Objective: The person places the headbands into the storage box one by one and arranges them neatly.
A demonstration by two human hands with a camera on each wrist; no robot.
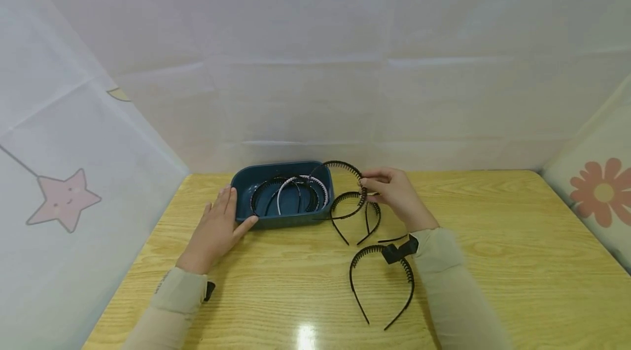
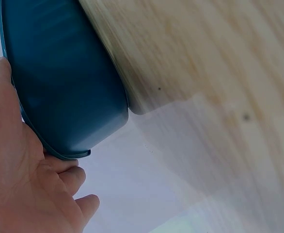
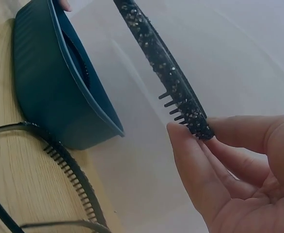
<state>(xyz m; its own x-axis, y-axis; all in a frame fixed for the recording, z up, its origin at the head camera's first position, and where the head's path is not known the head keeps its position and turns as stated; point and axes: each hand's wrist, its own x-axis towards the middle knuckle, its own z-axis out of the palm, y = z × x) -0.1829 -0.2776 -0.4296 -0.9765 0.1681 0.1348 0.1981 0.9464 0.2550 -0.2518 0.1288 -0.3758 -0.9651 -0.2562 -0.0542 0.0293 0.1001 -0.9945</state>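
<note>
A dark blue plastic basin [image 1: 286,223] stands on the table, holding a white headband [image 1: 282,192] and several black ones. My left hand [image 1: 217,229] rests against its left end, thumb along the front and fingers at the side; in the left wrist view the fingers touch the rim [image 2: 50,151]. My right hand [image 1: 394,194] pinches a black toothed headband [image 3: 166,68] with glittery specks between thumb and fingers. That headband is raised over the basin's right end. Its lower end overlaps the basin in the head view; whether they touch, I cannot tell.
Below the right hand, black toothed headbands [image 1: 333,219] lie on the wooden table [image 1: 271,284] beside the basin. Another headband [image 1: 351,276] lies nearer the front, partly behind the right wrist strap. A pale cloth [image 1: 315,92] hangs behind the table.
</note>
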